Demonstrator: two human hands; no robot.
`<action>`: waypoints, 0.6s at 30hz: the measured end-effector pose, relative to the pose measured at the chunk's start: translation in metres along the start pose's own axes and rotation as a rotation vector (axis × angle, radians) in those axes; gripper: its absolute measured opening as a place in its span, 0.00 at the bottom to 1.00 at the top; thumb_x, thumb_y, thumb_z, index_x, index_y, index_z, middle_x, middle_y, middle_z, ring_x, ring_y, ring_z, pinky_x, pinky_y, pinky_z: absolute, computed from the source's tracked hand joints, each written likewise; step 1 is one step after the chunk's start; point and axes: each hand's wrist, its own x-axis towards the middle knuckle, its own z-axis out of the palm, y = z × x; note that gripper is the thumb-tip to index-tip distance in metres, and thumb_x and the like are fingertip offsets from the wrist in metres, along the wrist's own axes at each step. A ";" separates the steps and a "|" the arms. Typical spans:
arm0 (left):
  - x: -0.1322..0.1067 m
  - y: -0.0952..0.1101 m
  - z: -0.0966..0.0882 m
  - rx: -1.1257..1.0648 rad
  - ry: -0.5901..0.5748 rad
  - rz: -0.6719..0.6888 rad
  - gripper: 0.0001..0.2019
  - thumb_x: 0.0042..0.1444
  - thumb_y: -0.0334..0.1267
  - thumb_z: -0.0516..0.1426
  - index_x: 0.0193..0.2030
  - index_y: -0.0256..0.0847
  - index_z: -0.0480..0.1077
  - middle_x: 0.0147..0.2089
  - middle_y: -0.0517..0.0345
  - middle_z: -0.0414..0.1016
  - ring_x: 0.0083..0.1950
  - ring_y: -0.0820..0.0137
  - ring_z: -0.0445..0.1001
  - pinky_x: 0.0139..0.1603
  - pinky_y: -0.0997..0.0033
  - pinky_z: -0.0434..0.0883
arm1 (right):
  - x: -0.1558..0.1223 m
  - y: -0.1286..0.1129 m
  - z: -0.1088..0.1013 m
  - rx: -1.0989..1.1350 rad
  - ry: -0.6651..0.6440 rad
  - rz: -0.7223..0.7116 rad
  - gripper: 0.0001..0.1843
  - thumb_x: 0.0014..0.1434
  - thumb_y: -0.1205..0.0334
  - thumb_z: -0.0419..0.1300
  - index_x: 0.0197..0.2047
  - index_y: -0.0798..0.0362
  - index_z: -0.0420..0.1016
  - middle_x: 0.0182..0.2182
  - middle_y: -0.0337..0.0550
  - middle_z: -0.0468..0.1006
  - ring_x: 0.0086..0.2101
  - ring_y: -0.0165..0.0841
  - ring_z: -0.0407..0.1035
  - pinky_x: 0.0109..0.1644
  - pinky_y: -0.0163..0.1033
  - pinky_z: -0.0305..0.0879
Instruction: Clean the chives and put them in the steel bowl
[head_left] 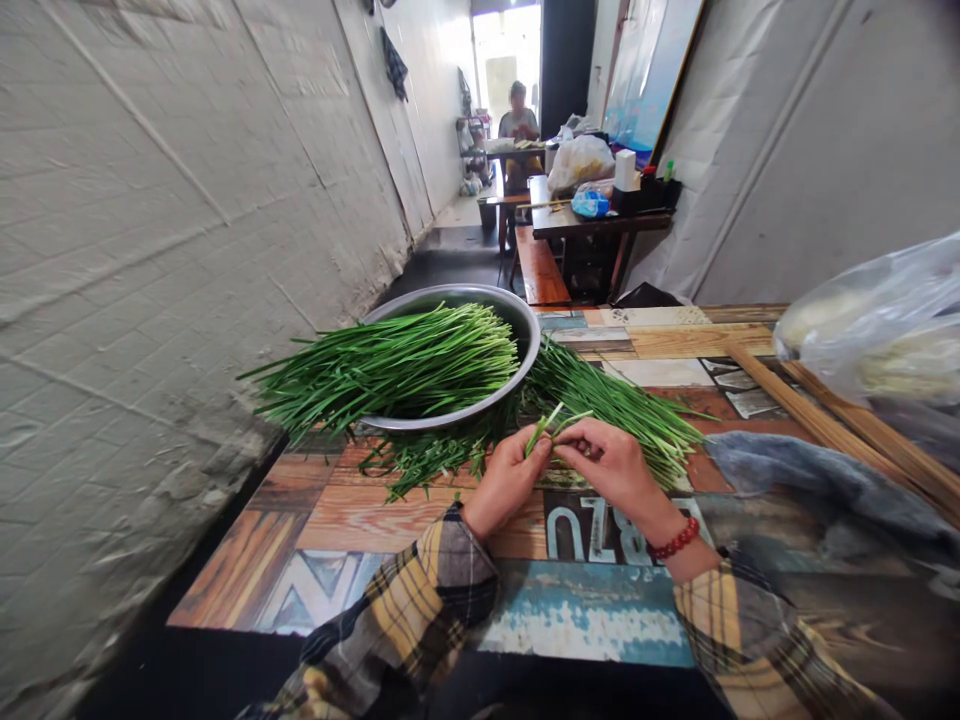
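Note:
Garlic chives (546,428), just a few stalks, stick up between my two hands over the table. My left hand (510,480) is closed around them, pale ends pointing up and to the right. The fingers of my right hand (611,465) are pinched at the stalks, close to the left fingertips; a red bead bracelet (677,540) circles that wrist. Beyond my hands, a metal basin (531,355) holds a large bundle of chives (405,360), leafy ends hanging over its left rim. Another pile of chives (615,405) lies on the table right of the basin.
Loose leaves (435,460) lie in front of the basin on the patterned table (420,520). To the right are a grey cloth (810,490), wooden strips (825,410) and a clear plastic bag (885,330). A person (517,120) sits at a far table; a white wall (150,250) runs along the left.

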 end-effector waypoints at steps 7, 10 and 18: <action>0.000 0.001 0.000 -0.005 -0.038 -0.004 0.19 0.59 0.53 0.51 0.27 0.40 0.58 0.24 0.65 0.54 0.27 0.75 0.51 0.28 0.74 0.52 | 0.005 0.012 -0.007 0.422 0.216 0.362 0.12 0.53 0.53 0.62 0.33 0.53 0.71 0.26 0.39 0.75 0.26 0.30 0.68 0.30 0.35 0.65; 0.000 0.001 0.000 0.016 -0.029 0.024 0.19 0.59 0.53 0.51 0.26 0.39 0.58 0.25 0.64 0.55 0.28 0.75 0.51 0.29 0.74 0.53 | 0.006 0.013 -0.010 0.601 0.250 0.403 0.15 0.49 0.52 0.66 0.35 0.53 0.71 0.27 0.39 0.75 0.27 0.29 0.69 0.32 0.35 0.68; 0.001 -0.003 -0.001 0.098 -0.022 0.078 0.20 0.60 0.54 0.50 0.29 0.37 0.64 0.30 0.59 0.63 0.33 0.72 0.57 0.35 0.73 0.59 | 0.003 0.011 -0.015 0.500 0.148 0.249 0.15 0.52 0.56 0.65 0.43 0.52 0.74 0.34 0.42 0.78 0.34 0.31 0.72 0.39 0.37 0.70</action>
